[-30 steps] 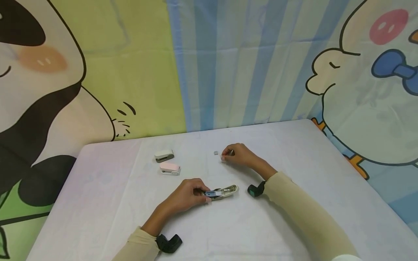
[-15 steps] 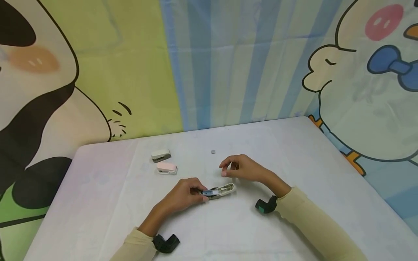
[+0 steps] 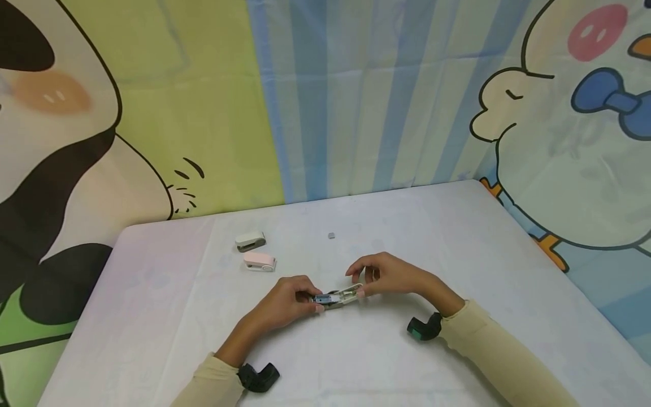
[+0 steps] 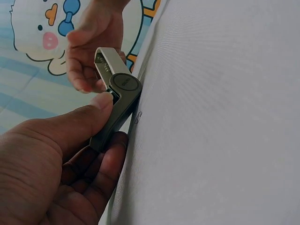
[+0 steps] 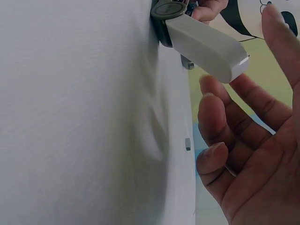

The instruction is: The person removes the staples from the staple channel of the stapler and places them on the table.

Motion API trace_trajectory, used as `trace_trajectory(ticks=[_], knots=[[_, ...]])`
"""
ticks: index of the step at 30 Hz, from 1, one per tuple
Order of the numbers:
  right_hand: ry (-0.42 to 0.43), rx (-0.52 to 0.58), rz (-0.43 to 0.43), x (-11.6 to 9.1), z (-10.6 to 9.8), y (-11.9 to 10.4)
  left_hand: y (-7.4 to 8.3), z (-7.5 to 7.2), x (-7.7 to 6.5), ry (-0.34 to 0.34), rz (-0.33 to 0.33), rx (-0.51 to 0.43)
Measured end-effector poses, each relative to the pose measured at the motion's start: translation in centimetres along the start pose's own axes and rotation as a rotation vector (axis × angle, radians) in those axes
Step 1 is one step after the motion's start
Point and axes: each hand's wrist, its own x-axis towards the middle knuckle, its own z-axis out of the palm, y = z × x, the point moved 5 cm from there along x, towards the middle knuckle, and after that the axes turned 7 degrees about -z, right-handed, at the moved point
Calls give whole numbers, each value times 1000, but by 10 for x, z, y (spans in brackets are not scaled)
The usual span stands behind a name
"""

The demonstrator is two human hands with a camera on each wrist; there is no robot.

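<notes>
My left hand (image 3: 287, 305) grips the dark grey base of a stapler (image 3: 346, 295), thumb on top and fingers underneath. The stapler is folded open, its white top cover (image 5: 206, 44) swung out to the right and its inside facing up in the head view. In the left wrist view the round grey hinge (image 4: 126, 82) shows side-on, low over the tabletop. My right hand (image 3: 391, 274) is at the cover's far end, with thumb and fingers spread apart around it; the right wrist view shows the fingers bent loosely and nothing pinched.
A white stapler (image 3: 250, 241) and a pink stapler (image 3: 260, 262) lie at the back left of the white-covered table (image 3: 407, 356). One small grey block (image 3: 331, 236) lies farther back. A printed cartoon curtain (image 3: 351, 102) hangs behind the table.
My right hand has come back from beside the small grey block to the end of the stapler's cover. The left hand keeps its grip on the stapler. The head view has shifted slightly.
</notes>
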Motion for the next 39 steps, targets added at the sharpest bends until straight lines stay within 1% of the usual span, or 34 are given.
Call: trace_trajectory(ticks=[4, 9, 13, 17, 20, 24, 29, 32, 35, 39], knots=[[-19, 10, -47, -3, 2, 2, 0, -2, 2, 0, 2, -6], [15, -3, -87, -4, 4, 6, 0, -4, 3, -6, -8, -35], [39, -6, -74, -4, 6, 8, 1, -4, 3, -2, -8, -40], [44, -11, -50, -6, 6, 8, 1, -3, 4, 2, -32, -49], [46, -29, -30, -9, 4, 9, 0, 0, 5, -1, -45, -62], [44, -41, -10, -12, 3, 9, -1, 7, 5, 1, -43, -82], [28, -64, -53, -9, 1, 5, -3, 9, 2, 41, -53, -79], [24, -85, -81, -4, -2, 2, -1, 8, 2, 67, -46, -50], [31, -100, -74, -2, -7, 1, 3, 8, 6, 68, -41, -27], [53, -125, -40, -4, -15, 4, 7, 8, 17, 50, -42, -7]])
